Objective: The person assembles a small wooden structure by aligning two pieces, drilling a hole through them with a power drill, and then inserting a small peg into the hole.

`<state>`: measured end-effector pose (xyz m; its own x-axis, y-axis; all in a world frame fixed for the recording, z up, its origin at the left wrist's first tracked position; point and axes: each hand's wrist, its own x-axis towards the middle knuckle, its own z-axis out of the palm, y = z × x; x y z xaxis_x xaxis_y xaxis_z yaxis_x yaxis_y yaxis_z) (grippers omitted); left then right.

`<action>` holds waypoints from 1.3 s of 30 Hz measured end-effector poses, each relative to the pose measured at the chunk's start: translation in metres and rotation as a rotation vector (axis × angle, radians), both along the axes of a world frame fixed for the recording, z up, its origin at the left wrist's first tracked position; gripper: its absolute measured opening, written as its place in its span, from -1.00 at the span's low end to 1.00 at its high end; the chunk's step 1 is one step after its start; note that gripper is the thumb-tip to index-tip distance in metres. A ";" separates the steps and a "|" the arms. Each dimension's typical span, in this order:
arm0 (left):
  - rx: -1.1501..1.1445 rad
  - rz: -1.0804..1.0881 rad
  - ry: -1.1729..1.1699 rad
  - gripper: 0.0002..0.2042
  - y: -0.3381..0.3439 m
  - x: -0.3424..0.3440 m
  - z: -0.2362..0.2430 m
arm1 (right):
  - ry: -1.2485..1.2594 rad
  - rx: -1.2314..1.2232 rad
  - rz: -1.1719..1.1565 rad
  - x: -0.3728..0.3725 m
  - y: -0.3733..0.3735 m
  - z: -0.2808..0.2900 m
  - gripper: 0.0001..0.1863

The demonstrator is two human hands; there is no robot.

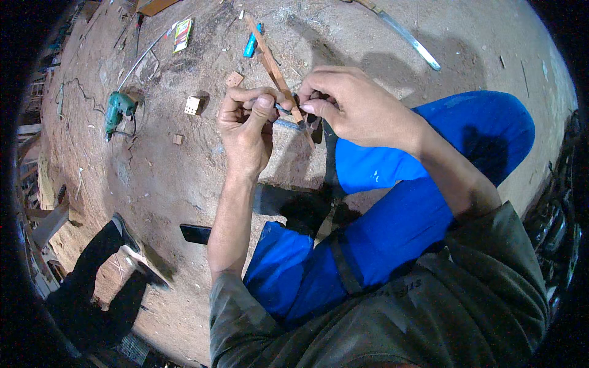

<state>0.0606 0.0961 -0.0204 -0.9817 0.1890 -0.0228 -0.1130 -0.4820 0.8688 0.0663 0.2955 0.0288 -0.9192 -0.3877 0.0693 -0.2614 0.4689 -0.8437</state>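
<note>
My left hand (251, 122) is closed, with thumb raised, around a thin bluish-grey piece, beside a long, narrow wooden strip (267, 55) that slants down between my hands. My right hand (343, 107) is curled at the strip's lower part, fingertips together on something small and dark that I cannot make out. Another grey-blue length (287, 124) shows just under the strip. A turquoise tool (251, 42) lies on the ground behind the strip's upper end, and small wooden blocks (192, 105) with holes lie left of my hands.
A green power drill (116, 113) lies at left with a cord. A long blade with handle (411, 43) lies at top right, a black phone (195, 233) near my left forearm. Another person's dark-trousered legs and shoes (126, 288) are at lower left. A printed packet (182, 34) lies farther back.
</note>
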 end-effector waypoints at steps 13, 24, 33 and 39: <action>-0.565 -0.195 0.330 -0.56 -0.002 -0.008 0.025 | 0.008 -0.036 0.007 0.000 0.000 -0.001 -0.90; -0.594 -0.221 0.107 -0.68 -0.030 -0.024 0.031 | -0.421 -0.249 0.153 -0.009 0.012 -0.016 -0.86; -0.556 -0.141 0.033 -0.67 -0.048 -0.034 0.016 | -0.475 -0.529 0.194 -0.016 0.013 -0.028 -0.83; -0.539 -0.175 -0.044 -0.66 -0.048 -0.035 0.015 | -0.541 -0.454 0.208 -0.016 0.014 -0.039 -0.85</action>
<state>0.0260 0.0481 -0.0055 -0.9328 0.2991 -0.2010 -0.1927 0.0570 0.9796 0.0499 0.3095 -0.0105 -0.7806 -0.5992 -0.1779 0.2012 0.0286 -0.9791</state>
